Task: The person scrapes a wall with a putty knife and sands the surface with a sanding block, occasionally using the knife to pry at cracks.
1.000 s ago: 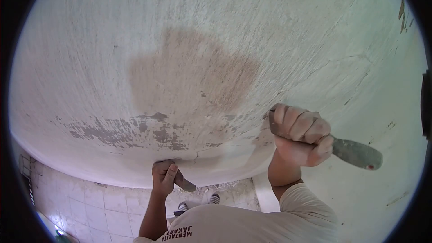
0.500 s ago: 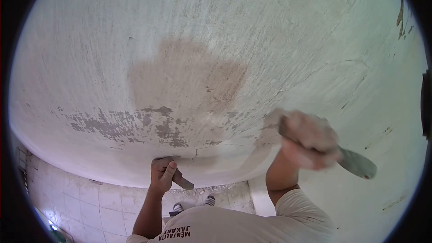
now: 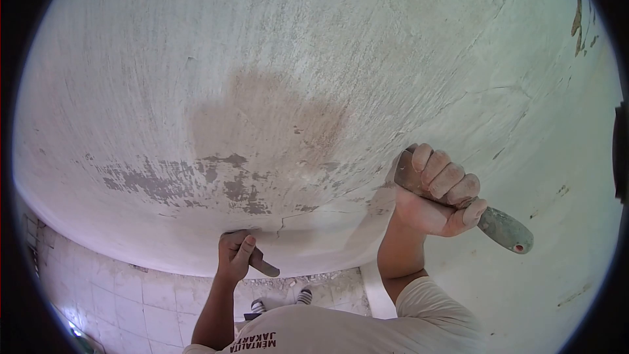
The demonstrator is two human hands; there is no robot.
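My right hand [image 3: 442, 187] is wrapped round a dusty scraper [image 3: 504, 229]; its rounded handle end points down to the right, and its blade end is near the wall at the upper left of the fist. Lower and to the left, my left hand [image 3: 237, 254] grips a second tool [image 3: 265, 266], whose handle sticks out to the right under the thumb. That tool's far end is mostly hidden, close to the wall. Before me the whitish wall [image 3: 314, 19] bears a damp brown patch [image 3: 255, 115] and grey scraped spots [image 3: 154, 182] below it.
Pale floor tiles [image 3: 128, 308] lie at the bottom left, with crumbs of debris along the wall's foot. My feet in striped footwear [image 3: 304, 297] stand close to the wall. Cracks run across the wall at the right, and peeled spots [image 3: 577, 16] show at the upper right.
My right hand, blurred before, has shifted slightly left and is now sharp, with the scraper still in it. My left hand has hardly moved. The view has shifted a little.
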